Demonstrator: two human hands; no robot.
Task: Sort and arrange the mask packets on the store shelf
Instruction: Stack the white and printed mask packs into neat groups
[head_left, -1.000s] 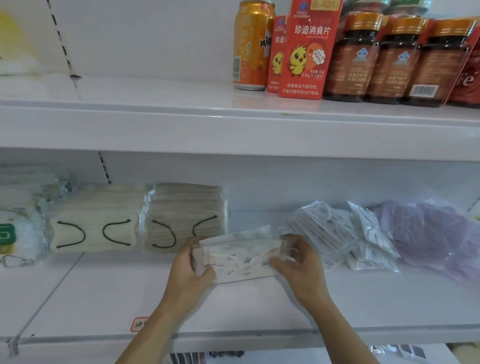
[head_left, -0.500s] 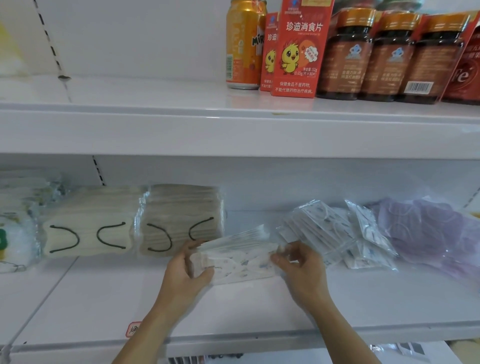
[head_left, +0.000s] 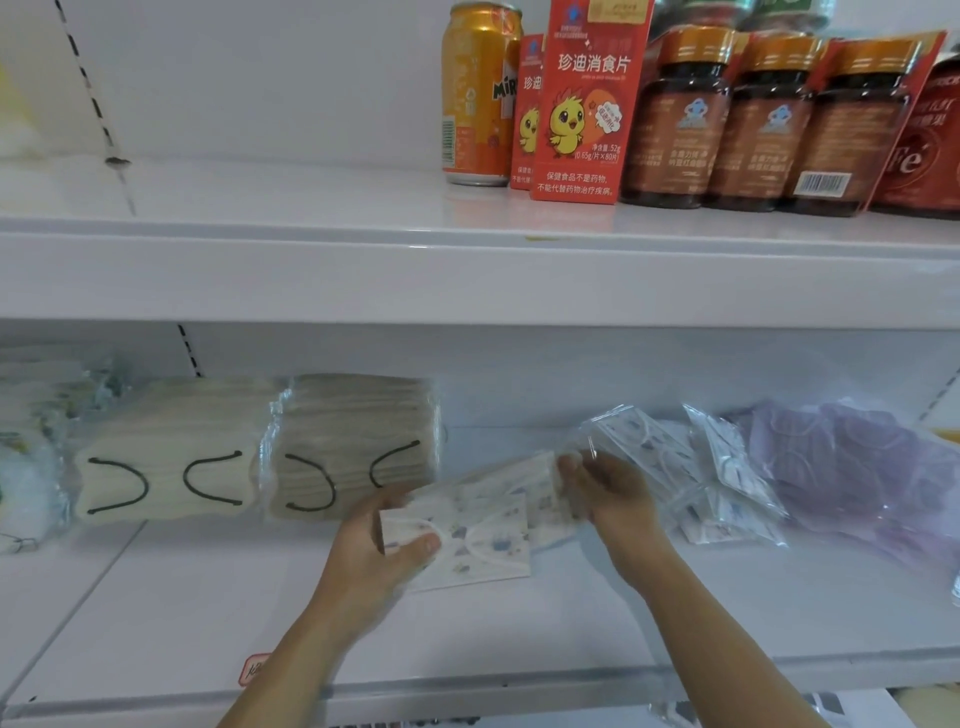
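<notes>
My left hand (head_left: 387, 545) pinches the printed mask packets (head_left: 467, 525) at their nine o'clock end, thumb on top, so the bundle stays squared. My right hand (head_left: 613, 499) grips the three o'clock end, steadying it above the shelf (head_left: 208, 613).

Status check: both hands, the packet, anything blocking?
Left hand grips printed mask packet. Right hand pinches its right end. Loose clear packets close right; beige stacks left.

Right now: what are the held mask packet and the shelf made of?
Mask packet: likely clear glossy plastic film over matte printed nonwoven masks; the film glints and crinkles. Shelf: probably white painted metal, smooth and semi-glossy with soft reflections; can't confirm.
</notes>
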